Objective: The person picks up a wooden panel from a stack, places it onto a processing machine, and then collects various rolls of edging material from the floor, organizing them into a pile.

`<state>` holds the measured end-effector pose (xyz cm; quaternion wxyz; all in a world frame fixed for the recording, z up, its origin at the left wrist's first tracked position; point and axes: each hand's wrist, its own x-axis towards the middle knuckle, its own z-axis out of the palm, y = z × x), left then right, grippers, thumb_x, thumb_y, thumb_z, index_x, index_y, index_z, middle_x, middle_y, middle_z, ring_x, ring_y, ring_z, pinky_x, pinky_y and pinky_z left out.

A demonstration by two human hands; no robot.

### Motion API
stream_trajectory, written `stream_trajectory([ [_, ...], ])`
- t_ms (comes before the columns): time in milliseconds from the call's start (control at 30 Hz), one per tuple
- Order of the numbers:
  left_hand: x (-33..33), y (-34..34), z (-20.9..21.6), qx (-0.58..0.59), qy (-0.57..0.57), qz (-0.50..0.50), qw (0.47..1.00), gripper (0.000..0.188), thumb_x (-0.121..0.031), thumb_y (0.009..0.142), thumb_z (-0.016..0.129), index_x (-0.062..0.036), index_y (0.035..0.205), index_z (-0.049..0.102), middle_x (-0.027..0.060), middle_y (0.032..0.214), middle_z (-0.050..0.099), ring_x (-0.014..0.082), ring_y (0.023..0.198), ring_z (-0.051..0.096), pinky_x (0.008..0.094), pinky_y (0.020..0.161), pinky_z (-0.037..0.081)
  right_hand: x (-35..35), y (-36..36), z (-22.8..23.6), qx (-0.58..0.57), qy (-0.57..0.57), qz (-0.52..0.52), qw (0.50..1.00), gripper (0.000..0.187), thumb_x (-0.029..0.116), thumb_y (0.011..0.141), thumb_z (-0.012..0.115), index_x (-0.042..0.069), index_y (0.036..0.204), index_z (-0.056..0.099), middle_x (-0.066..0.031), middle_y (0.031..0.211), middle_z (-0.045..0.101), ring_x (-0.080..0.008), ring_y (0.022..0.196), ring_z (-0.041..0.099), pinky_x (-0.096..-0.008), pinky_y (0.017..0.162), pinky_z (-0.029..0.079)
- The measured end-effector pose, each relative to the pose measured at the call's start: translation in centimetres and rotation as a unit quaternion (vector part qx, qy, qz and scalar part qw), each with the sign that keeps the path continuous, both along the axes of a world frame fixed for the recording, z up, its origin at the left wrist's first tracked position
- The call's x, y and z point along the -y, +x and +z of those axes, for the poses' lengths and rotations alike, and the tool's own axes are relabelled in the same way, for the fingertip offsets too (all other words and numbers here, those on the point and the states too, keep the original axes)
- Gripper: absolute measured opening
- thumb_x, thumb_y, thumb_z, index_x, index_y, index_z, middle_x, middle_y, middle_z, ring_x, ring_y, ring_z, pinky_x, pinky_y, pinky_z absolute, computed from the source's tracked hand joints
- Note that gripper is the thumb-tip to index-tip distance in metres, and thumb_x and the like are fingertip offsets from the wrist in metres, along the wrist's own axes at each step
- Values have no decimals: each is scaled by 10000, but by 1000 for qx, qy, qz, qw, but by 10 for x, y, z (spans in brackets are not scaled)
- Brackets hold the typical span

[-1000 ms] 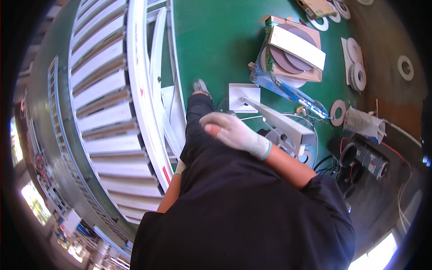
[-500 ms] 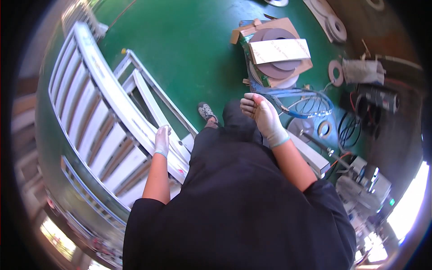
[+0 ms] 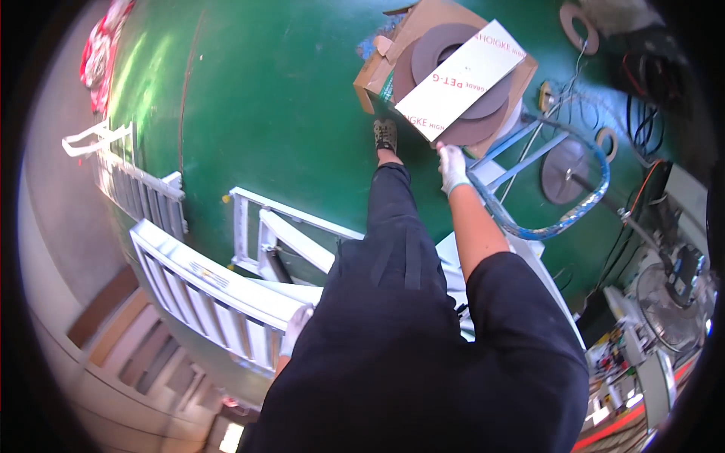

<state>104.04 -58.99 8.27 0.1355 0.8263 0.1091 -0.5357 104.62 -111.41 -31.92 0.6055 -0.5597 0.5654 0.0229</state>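
My right hand (image 3: 453, 167), in a pale glove, is near the close corner of a flat white box (image 3: 462, 81) with red print. Its fingers curl inward; whether they touch the box or the blue tube behind them I cannot tell. Below that box lie large grey-brown rolls (image 3: 492, 124) in an open cardboard box (image 3: 368, 74). Beside my right forearm curves the blue tubular handle (image 3: 563, 226) of a cart. My left hand (image 3: 297, 328), also gloved, hangs against the near end of a white slatted frame (image 3: 215, 273). Blur and my clothing hide most of its fingers.
A white angular metal frame (image 3: 291, 215) stands on the green floor (image 3: 279, 98) ahead to the left, with another slatted frame (image 3: 143, 185) farther left. At right are black cables (image 3: 646, 124), a grey disc (image 3: 565, 172) and a round wire-caged fan (image 3: 664, 302).
My view has turned left and moved nearer the cardboard box. My right hand has dropped from its raised position to the white box's corner; my left hand now sits lower, by the slatted frame's end.
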Motion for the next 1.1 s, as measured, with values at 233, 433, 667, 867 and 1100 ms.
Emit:
stream_trajectory([
  [233, 13, 99, 53, 67, 79, 172, 980, 322, -215, 1108, 515, 33, 1274, 636, 109, 1156, 697, 170, 1025, 691, 292, 914, 549, 40, 94, -51, 58, 72, -282, 955, 547, 309, 945, 773, -97, 1282, 628, -128, 988, 698, -237, 861, 664, -388, 741, 556],
  [433, 35, 182, 52, -6, 107, 125, 986, 336, -233, 1093, 562, 33, 1272, 663, 132, 1238, 685, 217, 1138, 643, 333, 1024, 491, 58, 86, -40, 102, 221, -286, 927, 821, 357, 870, 841, -83, 1465, 486, -174, 1353, 653, -299, 1187, 646, -410, 1059, 491],
  [667, 68, 274, 44, 73, 1, 17, 997, 307, -161, 1105, 481, 27, 1280, 649, 137, 1194, 709, 192, 1105, 675, 320, 1003, 511, 57, 95, 6, 201, 286, -372, 860, 727, 342, 929, 785, -17, 1489, 491, -142, 1390, 633, -286, 1236, 629, -417, 1042, 511],
  [867, 155, 349, 46, 25, -46, 2, 999, 333, -208, 1122, 494, 22, 1320, 630, 112, 1208, 698, 181, 1138, 670, 329, 1029, 513, 62, 135, 81, 133, 129, -394, 900, 469, 162, 943, 781, -68, 1300, 584, -157, 1195, 694, -213, 1034, 691, -340, 906, 565],
  [1100, 173, 441, -7, 47, -190, -14, 981, 364, -213, 1117, 479, 47, 1335, 610, 166, 1218, 699, 241, 1155, 688, 358, 1031, 528, 63, 140, 205, 88, 29, -259, 961, 458, 197, 951, 767, -63, 1292, 607, -140, 1192, 707, -197, 1073, 679, -323, 947, 534],
])
